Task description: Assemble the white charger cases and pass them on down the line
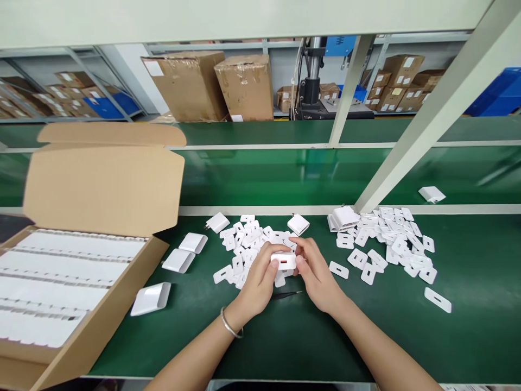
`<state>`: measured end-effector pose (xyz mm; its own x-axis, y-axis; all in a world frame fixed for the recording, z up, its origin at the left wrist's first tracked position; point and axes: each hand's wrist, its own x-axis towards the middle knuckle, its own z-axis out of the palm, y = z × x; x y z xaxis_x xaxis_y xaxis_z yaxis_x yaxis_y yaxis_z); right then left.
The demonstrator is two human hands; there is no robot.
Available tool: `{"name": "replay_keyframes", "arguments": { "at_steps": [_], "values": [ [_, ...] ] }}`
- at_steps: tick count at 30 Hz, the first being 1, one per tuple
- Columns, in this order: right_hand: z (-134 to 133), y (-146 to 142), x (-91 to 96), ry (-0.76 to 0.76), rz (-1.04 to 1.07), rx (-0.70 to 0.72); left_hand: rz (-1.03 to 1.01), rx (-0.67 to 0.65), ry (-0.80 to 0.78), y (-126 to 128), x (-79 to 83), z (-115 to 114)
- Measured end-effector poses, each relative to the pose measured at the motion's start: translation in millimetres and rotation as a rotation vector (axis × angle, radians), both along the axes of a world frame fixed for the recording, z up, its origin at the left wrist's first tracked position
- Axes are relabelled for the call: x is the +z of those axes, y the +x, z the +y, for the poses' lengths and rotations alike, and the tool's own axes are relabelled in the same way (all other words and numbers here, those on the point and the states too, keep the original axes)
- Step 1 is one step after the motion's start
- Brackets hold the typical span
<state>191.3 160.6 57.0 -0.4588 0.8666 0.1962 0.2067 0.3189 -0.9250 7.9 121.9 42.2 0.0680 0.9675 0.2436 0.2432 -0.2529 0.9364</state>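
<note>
A white USB charger (pixel 285 259) sits between my two hands, its end face with a red port turned toward me. My left hand (pixel 260 277) is closed on the charger's left side, thumb at the front. Fingers of my right hand (pixel 317 277) pinch its right side. Behind and beneath the charger spreads a heap of small white slotted cover plates (pixel 244 244). Dark tweezers (pixel 287 295) lie on the table just below my hands. Two white charger housings, one (pixel 217 222) at the left and another (pixel 298 224) at the right, rest beside the heap.
An open cardboard box (pixel 101 190) at left holds rows of white pieces. White housings (pixel 150 298) lie beside it. To the right are stacked housings (pixel 344 218) and a second heap of cover plates (pixel 394 233). A slanted metal post (pixel 423 114) rises at right; one housing (pixel 432 194) lies behind the ledge.
</note>
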Motion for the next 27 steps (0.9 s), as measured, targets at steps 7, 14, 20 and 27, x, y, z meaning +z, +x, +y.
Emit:
{"name": "replay_keyframes", "arguments": {
  "at_steps": [7,14,20,27],
  "values": [
    [-1.5,-5.9,-7.0,-0.151,0.095,0.07,0.107,-0.005,0.099,-3.0,-3.5,-0.8],
    [0.1,-4.2,-11.2,-0.112,0.132,0.034,0.025,-0.11,0.05,-2.5,-0.6,2.4],
    [-3.5,-7.1,-10.2,-0.147,0.08,0.019,0.118,-0.038,0.085,4.9,-5.7,-0.1],
    [-1.9,-7.3,-13.2,-0.203,0.184,0.011,0.009,-0.052,0.112,5.7,-7.7,-1.8]
  ]
}}
